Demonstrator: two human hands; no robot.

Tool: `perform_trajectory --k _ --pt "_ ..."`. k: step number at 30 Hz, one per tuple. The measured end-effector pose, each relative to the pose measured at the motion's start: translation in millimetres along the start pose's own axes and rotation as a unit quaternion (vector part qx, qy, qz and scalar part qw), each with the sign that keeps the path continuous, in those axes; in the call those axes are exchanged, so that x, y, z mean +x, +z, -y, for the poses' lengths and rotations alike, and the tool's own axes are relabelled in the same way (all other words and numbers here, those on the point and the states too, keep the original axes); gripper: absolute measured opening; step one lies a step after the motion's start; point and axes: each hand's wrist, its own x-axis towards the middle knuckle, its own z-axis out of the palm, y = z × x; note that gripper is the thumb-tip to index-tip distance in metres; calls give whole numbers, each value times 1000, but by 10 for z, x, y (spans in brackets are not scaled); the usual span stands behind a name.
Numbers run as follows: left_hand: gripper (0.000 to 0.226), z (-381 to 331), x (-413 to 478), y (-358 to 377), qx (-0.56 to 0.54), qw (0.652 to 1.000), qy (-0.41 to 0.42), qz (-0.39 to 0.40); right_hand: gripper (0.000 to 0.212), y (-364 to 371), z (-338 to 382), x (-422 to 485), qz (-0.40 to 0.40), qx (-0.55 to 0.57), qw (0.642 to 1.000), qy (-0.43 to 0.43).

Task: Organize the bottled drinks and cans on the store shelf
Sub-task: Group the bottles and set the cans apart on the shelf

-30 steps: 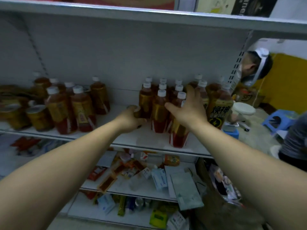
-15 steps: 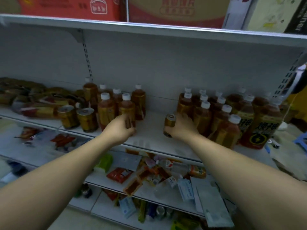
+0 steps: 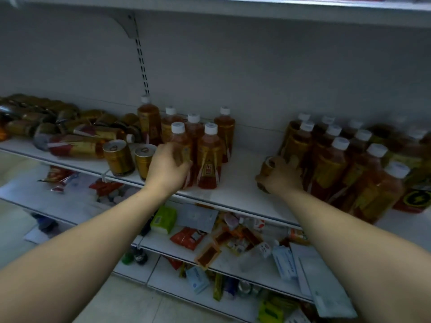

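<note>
On the white shelf (image 3: 240,194) stand two clusters of amber tea bottles with white caps. My left hand (image 3: 166,170) curls round the front-left bottle (image 3: 180,145) of the middle cluster, next to two upright gold cans (image 3: 119,157). My right hand (image 3: 279,177) grips a small gold can (image 3: 267,170) standing at the left edge of the right-hand bottle cluster (image 3: 338,164). Another bottle (image 3: 208,157) stands just right of my left hand. Further left, bottles and cans lie in a heap (image 3: 70,136).
A bare stretch of shelf lies between the two clusters. A large bottle with a lightning label (image 3: 417,199) stands at far right. The lower shelves (image 3: 233,241) hold scattered snack packets, boxes and cans. A shelf bracket (image 3: 130,26) hangs above.
My view has shifted left and closer. My left hand has moved onto the front bottle of the middle cluster. My right hand still holds the gold can beside the right cluster.
</note>
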Motion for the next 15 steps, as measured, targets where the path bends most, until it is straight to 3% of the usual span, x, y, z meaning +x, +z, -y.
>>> perform_trajectory --k 4,8,11,15 --pt "63 6 139 -42 9 998 -20 -52 67 129 109 -88 -10 47 998 -38" --pt "87 41 371 -9 -45 997 -46 39 84 245 167 -195 6 117 993 -33" --pt "80 55 436 18 -97 991 -44 86 88 306 146 -233 27 168 985 -18" --pt "76 146 451 11 -115 990 -26 82 91 340 171 -325 12 187 982 -5"
